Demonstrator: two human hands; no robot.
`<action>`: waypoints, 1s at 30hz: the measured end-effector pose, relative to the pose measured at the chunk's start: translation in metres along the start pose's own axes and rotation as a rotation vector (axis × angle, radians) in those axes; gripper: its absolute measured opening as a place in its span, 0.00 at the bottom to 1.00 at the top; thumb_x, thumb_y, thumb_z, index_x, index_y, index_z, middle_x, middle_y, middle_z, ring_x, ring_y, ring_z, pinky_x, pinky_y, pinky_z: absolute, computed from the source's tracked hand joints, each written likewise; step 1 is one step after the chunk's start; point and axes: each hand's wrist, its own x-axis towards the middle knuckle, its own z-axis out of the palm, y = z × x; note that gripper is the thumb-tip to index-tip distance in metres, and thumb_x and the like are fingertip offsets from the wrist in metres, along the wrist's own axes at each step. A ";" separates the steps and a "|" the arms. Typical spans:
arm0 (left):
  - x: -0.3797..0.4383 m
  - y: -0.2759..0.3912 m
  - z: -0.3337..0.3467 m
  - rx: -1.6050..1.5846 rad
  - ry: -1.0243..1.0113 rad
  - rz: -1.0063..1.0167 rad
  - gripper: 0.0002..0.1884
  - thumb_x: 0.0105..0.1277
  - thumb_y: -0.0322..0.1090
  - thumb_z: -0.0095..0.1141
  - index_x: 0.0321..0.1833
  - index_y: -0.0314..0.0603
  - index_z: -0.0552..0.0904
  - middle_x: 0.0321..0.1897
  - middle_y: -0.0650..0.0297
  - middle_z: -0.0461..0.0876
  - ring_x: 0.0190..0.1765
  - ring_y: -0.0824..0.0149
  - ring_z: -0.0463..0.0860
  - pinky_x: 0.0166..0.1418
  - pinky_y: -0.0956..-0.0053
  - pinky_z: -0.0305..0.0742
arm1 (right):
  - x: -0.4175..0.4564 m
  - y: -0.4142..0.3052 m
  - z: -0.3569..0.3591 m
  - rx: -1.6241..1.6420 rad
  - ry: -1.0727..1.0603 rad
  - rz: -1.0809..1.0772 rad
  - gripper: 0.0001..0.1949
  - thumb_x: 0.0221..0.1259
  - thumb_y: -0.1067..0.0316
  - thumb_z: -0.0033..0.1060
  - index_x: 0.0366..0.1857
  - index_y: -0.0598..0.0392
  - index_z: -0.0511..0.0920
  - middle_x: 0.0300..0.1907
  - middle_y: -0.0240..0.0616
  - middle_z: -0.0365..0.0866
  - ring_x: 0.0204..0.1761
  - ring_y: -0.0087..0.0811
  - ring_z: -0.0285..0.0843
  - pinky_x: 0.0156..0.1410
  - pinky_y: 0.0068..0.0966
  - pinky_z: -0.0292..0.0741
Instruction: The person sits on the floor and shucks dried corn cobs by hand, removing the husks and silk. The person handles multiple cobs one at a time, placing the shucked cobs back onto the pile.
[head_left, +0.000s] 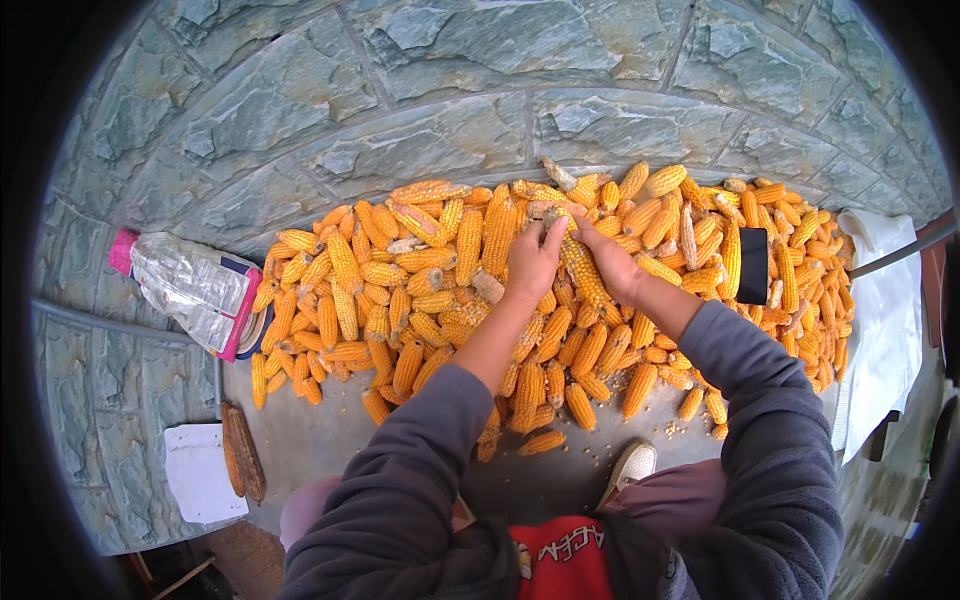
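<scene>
Both hands meet over a heap of dried corn cobs (420, 292) in front of me. Between them is one yellow corn cob (581, 266), tilted with its upper end to the left. My left hand (536, 259) grips its upper part, the thumb lying along the kernels. My right hand (611, 262) holds the same cob from the right, fingers curled out of sight. A pale, largely bare cob (559, 174) lies at the heap's back edge, just beyond my hands.
A black smartphone (753, 266) rests on the heap at right. To the left are a silver-and-pink plastic bag (191, 285), a white sheet (204, 472) and a brown husk-like piece (241, 454). White sacking (881, 322) hangs at far right. A stone-faced wall (450, 135) stands behind.
</scene>
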 end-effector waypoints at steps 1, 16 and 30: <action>-0.001 -0.002 -0.001 -0.082 -0.002 -0.045 0.26 0.78 0.50 0.41 0.35 0.31 0.79 0.23 0.54 0.77 0.28 0.59 0.75 0.40 0.62 0.71 | -0.001 0.000 0.004 -0.003 0.005 -0.010 0.27 0.74 0.56 0.37 0.74 0.52 0.58 0.60 0.41 0.72 0.50 0.32 0.76 0.48 0.29 0.78; 0.013 -0.022 0.001 -0.203 0.108 0.049 0.31 0.75 0.59 0.44 0.39 0.30 0.81 0.19 0.64 0.75 0.22 0.69 0.73 0.30 0.71 0.70 | -0.029 -0.028 0.021 -0.042 -0.010 -0.038 0.32 0.75 0.51 0.42 0.78 0.53 0.51 0.80 0.46 0.46 0.82 0.38 0.37 0.82 0.31 0.40; 0.001 0.007 -0.003 -0.275 -0.034 -0.165 0.31 0.77 0.56 0.41 0.30 0.30 0.79 0.23 0.54 0.78 0.31 0.59 0.78 0.42 0.60 0.72 | -0.029 -0.035 0.018 0.169 -0.004 0.122 0.34 0.73 0.49 0.41 0.78 0.51 0.50 0.80 0.46 0.47 0.81 0.40 0.39 0.82 0.34 0.41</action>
